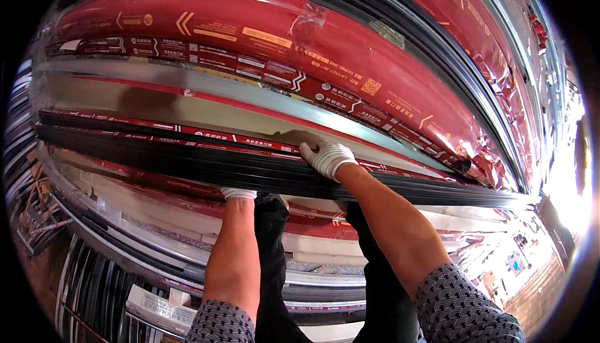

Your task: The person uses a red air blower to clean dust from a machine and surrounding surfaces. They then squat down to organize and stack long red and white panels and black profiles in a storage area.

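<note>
A long bundle of thin black strips (175,160) stretches across the stack from the far left to the right. My right hand (329,159), in a white striped glove, lies over the top of the bundle, with its fingers bent at the far edge. Under the near edge goes my left hand (238,193), gloved alike; its fingers are hidden beneath the strips, with only the cuff part showing. Just beyond the bundle lie red-labelled profiles (250,144) and a pale flat length (231,115).
Large red-wrapped packs (250,15) are piled along the far side, with dark profiles (419,37) between them. More lengths lie below my arms near my legs (269,262). A rack of upright strips (94,287) and a white box (159,308) are at lower left.
</note>
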Demonstrator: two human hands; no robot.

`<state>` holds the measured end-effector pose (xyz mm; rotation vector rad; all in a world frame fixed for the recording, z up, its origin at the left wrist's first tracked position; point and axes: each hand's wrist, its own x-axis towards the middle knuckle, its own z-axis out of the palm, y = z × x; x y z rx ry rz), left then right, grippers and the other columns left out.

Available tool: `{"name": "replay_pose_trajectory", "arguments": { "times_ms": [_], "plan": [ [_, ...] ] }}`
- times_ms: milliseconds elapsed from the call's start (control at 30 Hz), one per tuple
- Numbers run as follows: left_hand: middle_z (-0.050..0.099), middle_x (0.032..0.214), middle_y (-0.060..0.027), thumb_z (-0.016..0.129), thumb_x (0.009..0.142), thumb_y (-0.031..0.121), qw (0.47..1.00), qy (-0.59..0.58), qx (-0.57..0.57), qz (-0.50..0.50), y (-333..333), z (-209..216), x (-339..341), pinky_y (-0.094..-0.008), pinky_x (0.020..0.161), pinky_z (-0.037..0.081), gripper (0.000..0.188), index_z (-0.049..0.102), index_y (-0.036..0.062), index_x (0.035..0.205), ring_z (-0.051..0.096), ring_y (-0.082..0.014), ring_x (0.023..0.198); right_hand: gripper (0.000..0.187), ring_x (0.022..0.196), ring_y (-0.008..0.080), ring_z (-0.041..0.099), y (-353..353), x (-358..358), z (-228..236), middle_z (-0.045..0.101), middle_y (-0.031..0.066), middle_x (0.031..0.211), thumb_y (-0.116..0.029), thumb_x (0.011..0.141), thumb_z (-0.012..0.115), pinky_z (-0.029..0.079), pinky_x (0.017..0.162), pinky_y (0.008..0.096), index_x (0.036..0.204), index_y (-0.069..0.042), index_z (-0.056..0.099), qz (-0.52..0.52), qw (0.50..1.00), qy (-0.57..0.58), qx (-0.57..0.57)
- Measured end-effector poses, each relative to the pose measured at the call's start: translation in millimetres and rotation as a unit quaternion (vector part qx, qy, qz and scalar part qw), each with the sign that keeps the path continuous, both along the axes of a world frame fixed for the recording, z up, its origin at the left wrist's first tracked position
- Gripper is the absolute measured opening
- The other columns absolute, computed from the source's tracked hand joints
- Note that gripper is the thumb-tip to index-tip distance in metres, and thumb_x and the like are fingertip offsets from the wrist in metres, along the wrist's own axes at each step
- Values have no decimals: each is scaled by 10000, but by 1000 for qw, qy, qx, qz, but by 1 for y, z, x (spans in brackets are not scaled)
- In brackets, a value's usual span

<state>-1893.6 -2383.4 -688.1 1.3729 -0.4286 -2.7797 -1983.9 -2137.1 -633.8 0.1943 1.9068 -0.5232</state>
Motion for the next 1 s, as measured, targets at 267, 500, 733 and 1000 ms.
{"name": "replay_pose_trajectory", "arguments": {
  "times_ms": [267, 500, 733, 1000],
  "plan": [
    [436, 1467, -90, 304, 989, 503, 988, 72, -84, -112, 5, 33, -39, -494, 1131, 279, 560, 460, 123, 1370, 399, -310, 1325, 833, 1103, 424, 599, 14, -46, 42, 646, 308, 1069, -695, 912, 330, 448, 964, 431, 1112, 44, 656, 61, 998, 0, -1],
    [614, 1244, -99, 376, 976, 480, 996, 81, 32, 23, 47, 90, -142, -543, 1022, 404, 484, 585, 115, 1216, 552, -328, 1136, 941, 1235, 410, 524, 54, -116, 75, 608, 312, 1182, -766, 889, 252, 379, 1046, 425, 1146, 48, 647, 5, 1000, 19, -15],
    [595, 1289, -75, 333, 982, 447, 965, 237, 93, -61, 70, 79, -234, -506, 1060, 353, 464, 597, 126, 1187, 512, -278, 1193, 955, 1315, 383, 455, 100, -189, 64, 540, 276, 1326, -794, 872, 237, 309, 1104, 430, 1251, 2, 604, -28, 994, 99, -23],
    [-62, 1600, -214, 299, 880, 736, 983, -83, -16, -165, 86, 110, -282, -483, 1204, 73, 1044, -97, 3, 1510, -7, -380, 1483, 813, 1249, 401, 498, 108, -195, 93, 530, 266, 1323, -637, 868, 504, 389, 1062, 429, 1349, 18, 479, 115, 934, 329, 77]
  ]
}}
